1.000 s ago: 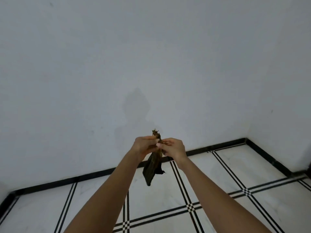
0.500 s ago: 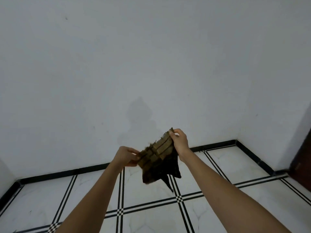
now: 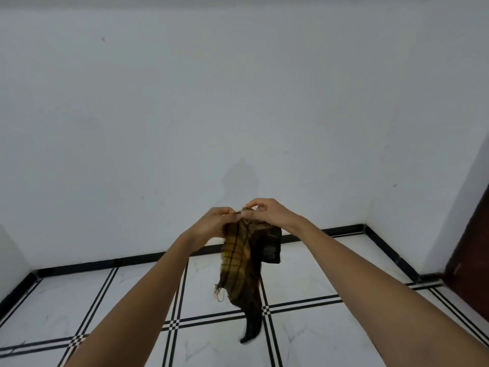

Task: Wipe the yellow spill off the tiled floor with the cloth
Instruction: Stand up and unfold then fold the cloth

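Observation:
A dark cloth (image 3: pixel 242 263) with yellow-brown checks hangs in front of me at arm's length, its long dark tail pointing down toward the floor. My left hand (image 3: pixel 215 221) and my right hand (image 3: pixel 267 211) pinch its top edge close together, fingertips almost touching. The white tiled floor (image 3: pixel 304 337) with black double lines lies below. No yellow spill shows on the tiles in view.
A plain white wall (image 3: pixel 238 102) fills most of the view, with a black skirting (image 3: pixel 105 263) along its foot. The room corner is at the right, and a dark brown door (image 3: pixel 473 247) stands at the far right edge.
My hands came back together at the cloth's top edge, after holding it spread apart. The cloth now hangs longer and narrower. The view shifted slightly right.

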